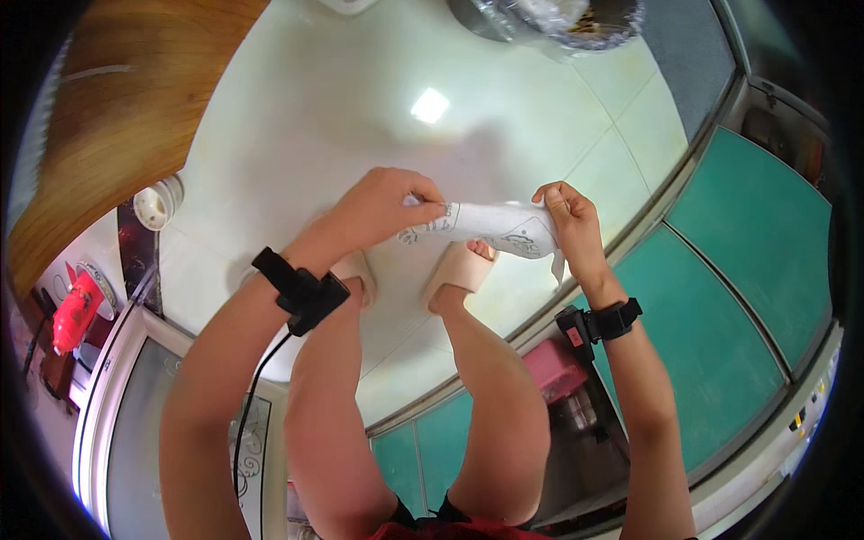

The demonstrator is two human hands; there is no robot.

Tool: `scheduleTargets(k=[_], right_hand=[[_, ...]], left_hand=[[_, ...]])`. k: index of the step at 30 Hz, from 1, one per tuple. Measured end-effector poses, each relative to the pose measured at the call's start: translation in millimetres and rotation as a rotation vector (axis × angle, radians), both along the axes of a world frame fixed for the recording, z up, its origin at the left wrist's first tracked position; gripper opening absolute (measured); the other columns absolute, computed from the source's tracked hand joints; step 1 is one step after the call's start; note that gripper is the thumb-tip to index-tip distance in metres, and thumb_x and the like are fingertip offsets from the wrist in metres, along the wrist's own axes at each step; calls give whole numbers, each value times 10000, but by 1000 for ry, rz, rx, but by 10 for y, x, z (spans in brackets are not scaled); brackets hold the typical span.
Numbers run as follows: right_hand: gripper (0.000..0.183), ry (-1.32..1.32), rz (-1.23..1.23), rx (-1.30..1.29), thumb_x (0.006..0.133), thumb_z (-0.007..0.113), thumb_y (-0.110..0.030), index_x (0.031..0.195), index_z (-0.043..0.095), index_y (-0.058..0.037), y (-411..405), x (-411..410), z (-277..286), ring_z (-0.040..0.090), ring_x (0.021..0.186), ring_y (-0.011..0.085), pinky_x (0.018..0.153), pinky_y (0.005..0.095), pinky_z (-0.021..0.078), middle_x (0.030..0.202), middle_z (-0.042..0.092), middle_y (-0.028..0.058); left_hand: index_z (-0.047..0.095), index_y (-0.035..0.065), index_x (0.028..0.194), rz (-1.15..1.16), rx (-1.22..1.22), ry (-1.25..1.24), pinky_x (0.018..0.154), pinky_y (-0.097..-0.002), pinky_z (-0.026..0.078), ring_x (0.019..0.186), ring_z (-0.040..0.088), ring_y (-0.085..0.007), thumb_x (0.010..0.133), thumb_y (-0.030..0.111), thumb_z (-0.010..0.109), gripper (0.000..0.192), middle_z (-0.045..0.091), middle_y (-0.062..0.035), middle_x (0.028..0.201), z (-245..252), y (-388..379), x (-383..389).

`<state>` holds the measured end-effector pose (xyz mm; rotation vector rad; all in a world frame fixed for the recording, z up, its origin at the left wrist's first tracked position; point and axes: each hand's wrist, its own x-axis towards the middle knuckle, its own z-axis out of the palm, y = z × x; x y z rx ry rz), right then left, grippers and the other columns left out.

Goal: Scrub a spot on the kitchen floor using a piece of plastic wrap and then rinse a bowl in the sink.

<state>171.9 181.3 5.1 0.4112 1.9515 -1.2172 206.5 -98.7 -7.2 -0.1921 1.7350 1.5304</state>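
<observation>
A thin white bag (516,226) with grey printing and writing is stretched between my hands above the tiled floor. My left hand (388,202) pinches its narrow left end between thumb and fingers. At the wider right end, my right hand (574,219) grips the edge, thumb on top. A loose corner hangs down beside the right hand. The bag is long and creased; whether it is plastic or cloth I cannot tell. Below it are my feet in beige slippers (455,270). Black straps with small devices are on both wrists, and a cable runs from the left one.
A waste bin (607,23) with a clear liner stands at the top. A wooden tabletop (148,88) fills the upper left, with stacked white bowls (155,202) near it. Green cabinet doors (702,331) line the right; a pink container (553,368) sits on an open shelf.
</observation>
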Motion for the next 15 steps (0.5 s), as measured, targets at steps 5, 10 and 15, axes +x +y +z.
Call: scheduleTargets(k=[5, 10, 15], right_hand=[[288, -50, 57, -18, 987, 475, -261, 880, 641, -51, -206, -201, -833, 401, 617, 34, 556, 206, 348, 671, 505, -34], [152, 72, -12, -148, 919, 591, -153, 971, 635, -17, -473, -415, -1121, 479, 713, 51, 654, 211, 410, 781, 585, -7], [187, 120, 388, -4, 849, 660, -54, 1012, 625, 31, -268, -691, -1357, 539, 739, 68, 676, 232, 444, 805, 626, 1]], left_hand=[[684, 21, 858, -100, -194, 121, 676, -336, 478, 715, 622, -249, 812, 219, 638, 208, 672, -130, 815, -846, -270, -217], [671, 10, 872, -122, -246, 232, 674, -348, 475, 714, 615, -273, 825, 223, 619, 225, 660, -147, 802, -1281, -380, -406], [629, -7, 900, -82, -315, 324, 659, -298, 449, 664, 545, -161, 854, 190, 617, 203, 618, -92, 737, -1438, -697, -503]])
